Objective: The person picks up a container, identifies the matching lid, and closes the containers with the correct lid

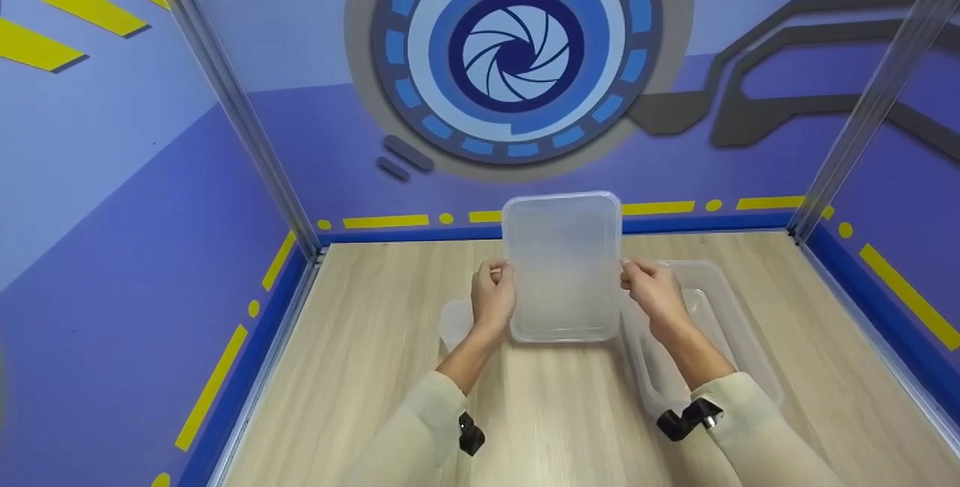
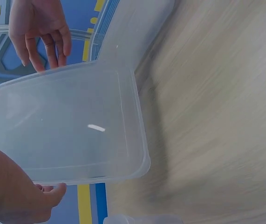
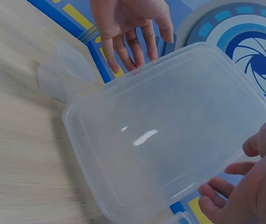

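Observation:
A translucent rectangular plastic lid (image 1: 562, 269) is held upright above the table, its broad face toward the head camera. My left hand (image 1: 495, 296) holds its left edge with the fingertips. At the opposite edge, my right hand (image 1: 654, 292) holds it by the fingertips too. Both wrist views show the lid's face, with fingers at its two long edges. Under my right forearm sits a large clear plastic box (image 1: 750, 344), its top uncovered. A smaller translucent container (image 1: 452, 322) stands behind my left hand and wrist, partly hidden.
The pale wooden tabletop (image 1: 375, 367) lies below. Blue and purple printed panels (image 1: 300, 134) enclose the back and sides, with metal posts (image 1: 247, 119) at the corners. Black camera mounts (image 1: 686, 419) are on both wrists.

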Tool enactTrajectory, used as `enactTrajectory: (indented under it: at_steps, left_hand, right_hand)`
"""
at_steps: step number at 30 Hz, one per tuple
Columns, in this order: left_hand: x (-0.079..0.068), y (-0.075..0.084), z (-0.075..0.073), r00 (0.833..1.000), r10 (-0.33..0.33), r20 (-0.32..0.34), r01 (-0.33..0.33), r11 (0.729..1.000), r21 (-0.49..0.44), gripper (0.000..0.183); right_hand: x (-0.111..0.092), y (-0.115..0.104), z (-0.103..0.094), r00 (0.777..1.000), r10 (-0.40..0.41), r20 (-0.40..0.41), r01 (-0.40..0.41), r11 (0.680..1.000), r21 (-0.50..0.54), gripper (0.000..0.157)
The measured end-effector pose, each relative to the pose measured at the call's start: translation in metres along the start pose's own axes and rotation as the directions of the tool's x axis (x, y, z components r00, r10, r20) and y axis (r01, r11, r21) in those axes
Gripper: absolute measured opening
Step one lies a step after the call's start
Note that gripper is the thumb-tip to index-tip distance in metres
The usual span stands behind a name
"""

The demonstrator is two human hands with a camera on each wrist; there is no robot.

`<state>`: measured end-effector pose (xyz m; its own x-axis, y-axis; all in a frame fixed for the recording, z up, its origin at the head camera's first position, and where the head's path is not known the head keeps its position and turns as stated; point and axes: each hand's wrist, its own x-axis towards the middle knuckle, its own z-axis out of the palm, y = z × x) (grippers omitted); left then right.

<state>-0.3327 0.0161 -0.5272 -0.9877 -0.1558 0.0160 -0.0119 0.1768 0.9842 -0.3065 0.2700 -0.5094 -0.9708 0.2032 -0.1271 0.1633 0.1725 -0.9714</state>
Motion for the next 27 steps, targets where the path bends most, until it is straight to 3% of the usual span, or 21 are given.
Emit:
enactTrajectory:
  at_steps: [9,16,27]
  left_hand:
    - [0.006,-0.006,0.000,0.999,0.023,0.022,-0.022,0.999,-0.031,0.031]
    - [0.002,-0.001,-0.007,0.998,0.052,0.042,-0.050,0.998,-0.045,0.033]
    - [0.000,-0.002,-0.013,0.998,-0.012,0.062,0.017,0.997,-0.078,0.040]
  right_hand:
    - [0.001,0.000,-0.001,1.000,0.002,-0.014,-0.001,0.997,0.074,0.054]
    - [0.002,0.001,-0.001,1.000,0.000,-0.017,0.002,0.990,0.141,0.053]
    - [0.003,0.004,0.001,0.999,-0.004,-0.036,0.010,0.986,0.167,0.049]
